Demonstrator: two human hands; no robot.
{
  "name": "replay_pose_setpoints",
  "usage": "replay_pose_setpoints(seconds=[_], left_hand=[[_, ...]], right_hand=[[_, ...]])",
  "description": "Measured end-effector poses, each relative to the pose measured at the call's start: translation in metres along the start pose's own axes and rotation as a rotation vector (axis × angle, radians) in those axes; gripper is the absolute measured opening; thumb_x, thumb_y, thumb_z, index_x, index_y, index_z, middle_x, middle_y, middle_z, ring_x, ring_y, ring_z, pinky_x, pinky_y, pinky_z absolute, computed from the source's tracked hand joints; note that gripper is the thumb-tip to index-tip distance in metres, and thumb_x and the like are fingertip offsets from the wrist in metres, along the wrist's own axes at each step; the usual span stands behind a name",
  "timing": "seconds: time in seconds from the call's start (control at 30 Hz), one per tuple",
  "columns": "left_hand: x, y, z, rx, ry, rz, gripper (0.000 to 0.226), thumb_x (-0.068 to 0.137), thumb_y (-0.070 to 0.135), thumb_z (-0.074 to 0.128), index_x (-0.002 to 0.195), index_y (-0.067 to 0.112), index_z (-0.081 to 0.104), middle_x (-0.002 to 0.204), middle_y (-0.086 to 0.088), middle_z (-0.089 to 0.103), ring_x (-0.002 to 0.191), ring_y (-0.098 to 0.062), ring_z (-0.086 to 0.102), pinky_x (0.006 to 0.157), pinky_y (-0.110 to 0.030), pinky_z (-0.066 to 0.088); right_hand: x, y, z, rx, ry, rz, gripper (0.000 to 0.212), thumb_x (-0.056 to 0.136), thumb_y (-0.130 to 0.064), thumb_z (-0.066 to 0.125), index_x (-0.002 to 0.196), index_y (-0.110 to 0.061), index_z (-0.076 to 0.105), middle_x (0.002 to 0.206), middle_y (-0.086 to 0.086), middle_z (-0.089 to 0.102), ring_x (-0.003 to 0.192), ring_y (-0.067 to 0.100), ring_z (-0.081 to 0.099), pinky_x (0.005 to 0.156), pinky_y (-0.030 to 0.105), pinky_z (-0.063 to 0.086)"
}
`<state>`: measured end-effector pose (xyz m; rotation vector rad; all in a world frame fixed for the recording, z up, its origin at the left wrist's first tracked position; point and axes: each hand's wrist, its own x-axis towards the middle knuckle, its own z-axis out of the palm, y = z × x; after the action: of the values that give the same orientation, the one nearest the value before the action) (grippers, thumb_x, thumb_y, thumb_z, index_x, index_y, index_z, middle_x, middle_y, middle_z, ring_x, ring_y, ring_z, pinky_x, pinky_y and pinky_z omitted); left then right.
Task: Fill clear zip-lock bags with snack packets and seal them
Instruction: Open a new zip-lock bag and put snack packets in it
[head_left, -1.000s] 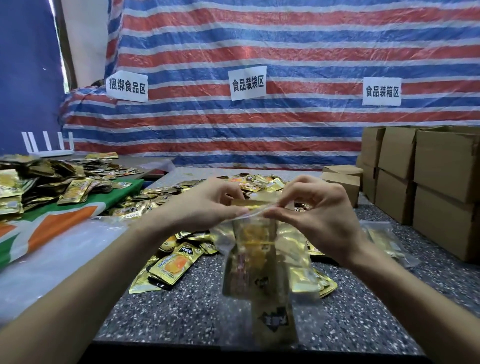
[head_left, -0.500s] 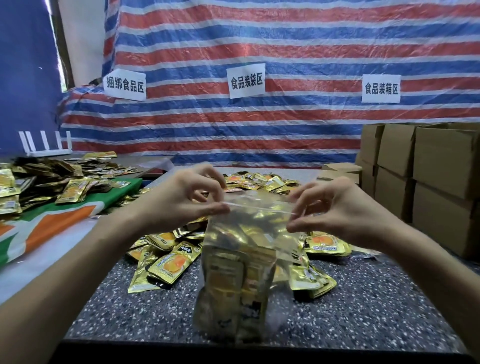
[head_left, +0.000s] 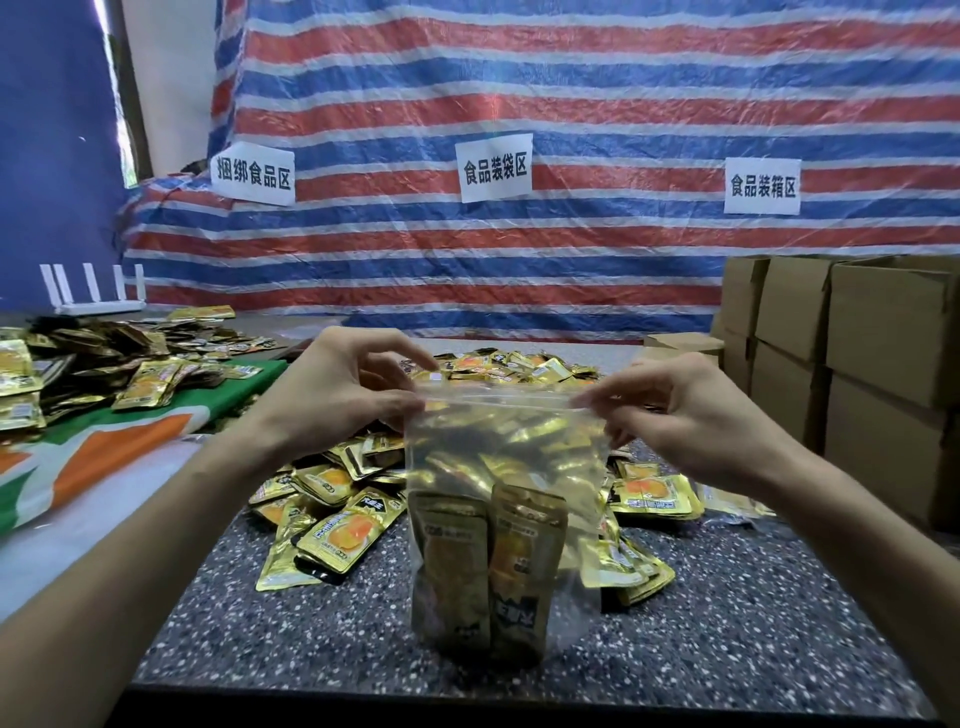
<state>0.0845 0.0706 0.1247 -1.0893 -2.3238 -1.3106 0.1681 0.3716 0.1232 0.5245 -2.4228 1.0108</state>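
Pinching the zip-lock bag (head_left: 519, 452) by its top corners, left hand (head_left: 332, 400) at one end and right hand (head_left: 691, 415) at the other, with snack packets (head_left: 488, 566) standing upright inside it below both hands. Lying on the table (head_left: 727, 649) beneath and beyond the hands, behind the bag: loose packets (head_left: 332, 525). Standing stacked well to the right of the right hand: cardboard boxes (head_left: 883, 364); lying well to the left of the left hand, on a cloth (head_left: 130, 447): another heap of packets (head_left: 104, 364).

Cardboard boxes (head_left: 883, 364) stacked right of the right grip (head_left: 691, 415); beyond, a striped tarp (head_left: 571, 78) (three paper signs (head_left: 494, 167) on it).
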Motion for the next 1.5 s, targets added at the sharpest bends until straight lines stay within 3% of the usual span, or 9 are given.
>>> replay_pose_setpoints(seconds=[0.17,0.3,0.7,0.9,1.0,1.13,1.27,1.4,1.5], left_hand=[[-0.002,-0.01,0.012,-0.205,0.109,-0.172,0.016,0.067,0.015,0.079,0.082,0.011,0.078,0.078,-0.011,0.076,0.071,-0.026,0.074,0.061,-0.023,0.059],[-0.002,-0.017,0.017,-0.115,0.072,-0.244,0.007,0.075,0.017,0.079,0.079,0.011,0.079,0.074,-0.013,0.075,0.068,-0.025,0.071,0.071,-0.036,0.062],[-0.004,0.003,0.021,0.103,0.188,-0.064,0.006,0.08,0.01,0.079,0.077,0.011,0.074,0.073,-0.003,0.073,0.067,-0.016,0.068,0.062,-0.03,0.055],[-0.008,0.02,0.03,0.104,0.161,-0.006,0.006,0.079,0.008,0.079,0.078,0.013,0.075,0.075,-0.001,0.073,0.071,-0.018,0.069,0.069,-0.038,0.058],[-0.007,0.027,0.036,0.102,0.141,0.02,0.006,0.08,0.007,0.078,0.079,0.013,0.075,0.076,0.0,0.073,0.072,-0.017,0.069,0.072,-0.04,0.057],[-0.01,0.028,0.037,0.082,0.135,0.045,0.007,0.08,0.005,0.078,0.082,0.011,0.076,0.077,0.0,0.074,0.072,-0.015,0.07,0.072,-0.04,0.057],[-0.015,0.025,0.034,0.078,0.128,0.061,0.008,0.08,0.005,0.078,0.083,0.012,0.076,0.078,0.0,0.074,0.073,-0.015,0.07,0.072,-0.038,0.058],[-0.016,0.022,0.035,0.036,0.157,0.056,0.007,0.08,0.004,0.079,0.081,0.01,0.075,0.077,-0.003,0.074,0.073,-0.021,0.068,0.07,-0.039,0.055],[-0.016,0.021,0.035,0.0,0.134,0.031,0.005,0.082,0.009,0.077,0.082,0.013,0.075,0.078,-0.005,0.074,0.075,-0.024,0.069,0.069,-0.041,0.054]], right_hand=[[0.0,0.005,0.0,0.027,0.076,-0.003,0.025,0.087,-0.006,0.073,0.103,-0.026,0.074,0.084,0.0,0.074,0.079,0.018,0.072,0.076,0.046,0.061],[-0.001,0.009,0.002,0.018,0.074,0.017,0.021,0.087,-0.007,0.074,0.099,-0.024,0.075,0.082,-0.001,0.075,0.076,0.014,0.072,0.076,0.043,0.062],[0.001,-0.002,0.006,-0.027,0.17,0.004,0.03,0.083,0.002,0.066,0.101,-0.023,0.064,0.08,-0.002,0.066,0.076,0.015,0.063,0.076,0.048,0.055],[0.007,-0.031,0.01,-0.316,0.012,-0.022,0.041,0.079,-0.058,0.057,0.113,-0.036,0.064,0.115,-0.016,0.056,0.108,0.005,0.049,0.09,0.034,0.043],[0.025,-0.05,0.033,-0.387,-0.141,-0.168,0.038,0.088,-0.048,0.067,0.118,-0.025,0.068,0.123,-0.008,0.06,0.115,0.009,0.048,0.097,0.033,0.041],[0.044,-0.057,0.048,-0.3,-0.204,-0.186,0.019,0.09,-0.031,0.071,0.103,-0.017,0.074,0.098,-0.004,0.073,0.088,0.007,0.065,0.082,0.035,0.056],[0.049,-0.056,0.05,-0.27,-0.243,-0.177,0.007,0.089,-0.03,0.073,0.093,-0.024,0.075,0.08,-0.006,0.068,0.07,0.004,0.058,0.063,0.027,0.05],[0.05,-0.058,0.051,-0.319,-0.263,-0.183,0.009,0.089,-0.03,0.073,0.083,-0.033,0.068,0.077,-0.014,0.062,0.072,0.001,0.056,0.063,0.022,0.045],[0.05,-0.059,0.053,-0.341,-0.244,-0.163,0.009,0.09,-0.03,0.071,0.082,-0.032,0.068,0.076,-0.016,0.06,0.075,0.005,0.056,0.07,0.034,0.05]])
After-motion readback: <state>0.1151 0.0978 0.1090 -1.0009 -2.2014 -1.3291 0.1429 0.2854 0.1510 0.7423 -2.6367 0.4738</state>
